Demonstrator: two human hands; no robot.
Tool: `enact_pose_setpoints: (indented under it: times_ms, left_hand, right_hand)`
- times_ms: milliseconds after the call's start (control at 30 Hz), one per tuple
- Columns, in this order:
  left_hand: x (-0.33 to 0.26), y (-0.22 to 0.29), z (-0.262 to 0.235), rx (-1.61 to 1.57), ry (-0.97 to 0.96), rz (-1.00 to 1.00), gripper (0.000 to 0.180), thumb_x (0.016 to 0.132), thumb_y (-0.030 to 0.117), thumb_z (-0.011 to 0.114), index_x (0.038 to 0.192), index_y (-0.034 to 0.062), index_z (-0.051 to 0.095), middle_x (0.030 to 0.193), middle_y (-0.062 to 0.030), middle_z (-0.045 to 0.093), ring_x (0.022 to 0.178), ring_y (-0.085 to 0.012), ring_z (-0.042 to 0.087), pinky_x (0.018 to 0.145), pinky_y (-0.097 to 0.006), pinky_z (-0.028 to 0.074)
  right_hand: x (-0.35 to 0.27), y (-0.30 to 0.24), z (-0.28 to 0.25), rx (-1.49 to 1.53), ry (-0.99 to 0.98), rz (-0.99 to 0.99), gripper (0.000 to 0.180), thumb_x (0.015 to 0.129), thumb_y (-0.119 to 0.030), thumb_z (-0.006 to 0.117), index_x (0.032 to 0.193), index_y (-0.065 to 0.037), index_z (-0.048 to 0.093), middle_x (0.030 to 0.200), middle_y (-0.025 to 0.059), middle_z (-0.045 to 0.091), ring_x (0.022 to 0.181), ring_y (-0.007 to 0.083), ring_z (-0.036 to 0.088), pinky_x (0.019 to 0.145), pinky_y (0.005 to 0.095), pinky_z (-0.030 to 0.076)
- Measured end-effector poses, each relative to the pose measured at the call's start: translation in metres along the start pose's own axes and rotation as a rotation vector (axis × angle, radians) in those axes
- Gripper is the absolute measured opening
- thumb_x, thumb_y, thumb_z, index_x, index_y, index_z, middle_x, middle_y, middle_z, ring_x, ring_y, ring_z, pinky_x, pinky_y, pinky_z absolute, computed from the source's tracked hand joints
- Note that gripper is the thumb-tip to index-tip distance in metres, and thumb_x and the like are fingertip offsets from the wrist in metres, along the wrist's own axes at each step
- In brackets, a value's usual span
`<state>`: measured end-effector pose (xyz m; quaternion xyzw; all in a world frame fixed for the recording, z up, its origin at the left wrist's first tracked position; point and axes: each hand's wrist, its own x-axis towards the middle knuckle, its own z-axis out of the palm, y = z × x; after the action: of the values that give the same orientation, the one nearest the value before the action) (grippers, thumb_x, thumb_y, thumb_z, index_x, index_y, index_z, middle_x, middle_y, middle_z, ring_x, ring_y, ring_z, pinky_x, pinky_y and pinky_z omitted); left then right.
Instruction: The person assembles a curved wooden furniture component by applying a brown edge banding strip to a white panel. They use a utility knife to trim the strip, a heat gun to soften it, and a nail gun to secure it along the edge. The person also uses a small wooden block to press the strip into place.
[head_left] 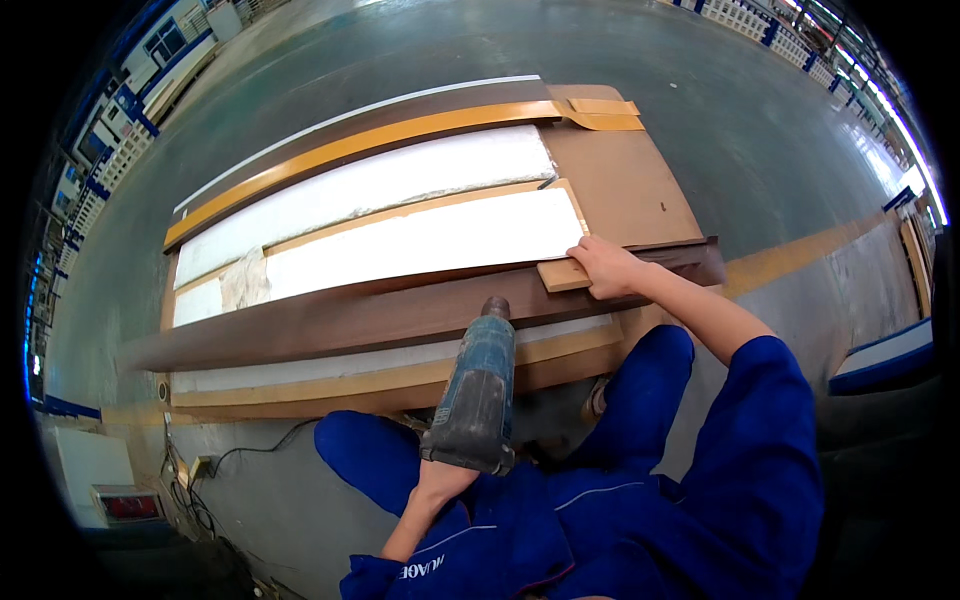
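Note:
My left hand [445,481] is wrapped round the handle of a worn blue heat gun [478,365], much of the hand hidden beneath the tool's body. The metal nozzle points away from me over a long dark brown strip [400,325], whose left end is blurred. My right hand [608,268] grips a small flat wooden block [563,276] at the right end of the strip. Just beyond it lies a long white panel [430,238] with a tan edge. A crumpled pale cloth [245,280] rests at that panel's left end.
Beyond lie another white panel [370,187] and a yellow-orange strip [370,138]. Brown board [620,180] shows at the right. A cable [262,447] runs over the floor at lower left, near a pale box [95,465]. White-and-blue fencing [125,155] stands far off.

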<state>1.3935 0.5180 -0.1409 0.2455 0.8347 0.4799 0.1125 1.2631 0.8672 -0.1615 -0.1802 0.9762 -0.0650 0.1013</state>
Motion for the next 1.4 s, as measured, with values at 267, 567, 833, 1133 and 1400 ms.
enact_pose_setpoints:
  times_ms: [267, 567, 833, 1133, 1400]
  left_hand:
    - [-0.021, -0.020, -0.005, -0.116, 0.093, 0.005, 0.038, 0.073, 0.012, 0.060, 0.109, 0.0019, 0.055, 0.104, -0.0141, 0.058, 0.093, -0.0254, 0.056, 0.081, -0.033, 0.044]
    - [-0.048, -0.021, -0.024, -0.117, 0.273, -0.026, 0.027, 0.071, 0.017, 0.066, 0.094, 0.0036, 0.062, 0.092, -0.0107, 0.064, 0.084, -0.0239, 0.061, 0.074, -0.032, 0.047]
    - [-0.061, -0.041, -0.044, -0.012, 0.348, -0.027, 0.034, 0.074, 0.010, 0.057, 0.107, 0.0029, 0.056, 0.105, -0.0146, 0.057, 0.098, -0.0298, 0.053, 0.086, -0.037, 0.040]
    - [-0.086, -0.055, -0.055, -0.029, 0.389, -0.048, 0.032, 0.074, 0.011, 0.058, 0.105, 0.0028, 0.057, 0.103, -0.0145, 0.058, 0.095, -0.0302, 0.054, 0.084, -0.037, 0.042]
    - [-0.092, -0.056, -0.061, 0.007, 0.512, -0.057, 0.025, 0.071, 0.013, 0.063, 0.094, 0.0039, 0.061, 0.093, -0.0127, 0.062, 0.086, -0.0284, 0.058, 0.076, -0.036, 0.045]
  right_hand:
    - [0.009, 0.011, -0.003, -0.074, -0.137, -0.049, 0.051, 0.065, -0.009, 0.053, 0.114, 0.004, 0.043, 0.105, 0.0209, 0.050, 0.101, 0.0341, 0.047, 0.088, 0.0372, 0.038]
    - [0.073, -0.071, 0.005, -0.004, -0.111, -0.075, 0.045, 0.065, -0.010, 0.052, 0.106, 0.007, 0.046, 0.098, 0.0244, 0.052, 0.093, 0.0376, 0.051, 0.081, 0.0408, 0.042]
    - [0.076, -0.078, 0.017, -0.086, -0.015, -0.086, 0.035, 0.065, -0.012, 0.052, 0.095, 0.006, 0.048, 0.095, 0.0235, 0.051, 0.089, 0.0370, 0.051, 0.079, 0.0421, 0.044]
    - [0.131, -0.140, 0.006, -0.052, -0.112, -0.072, 0.039, 0.067, -0.014, 0.053, 0.100, 0.005, 0.045, 0.098, 0.0244, 0.054, 0.094, 0.0366, 0.053, 0.078, 0.0427, 0.045]
    - [0.136, -0.161, 0.011, -0.074, -0.070, 0.010, 0.032, 0.067, -0.012, 0.049, 0.091, 0.008, 0.051, 0.096, 0.0267, 0.052, 0.092, 0.0380, 0.052, 0.082, 0.0410, 0.043]
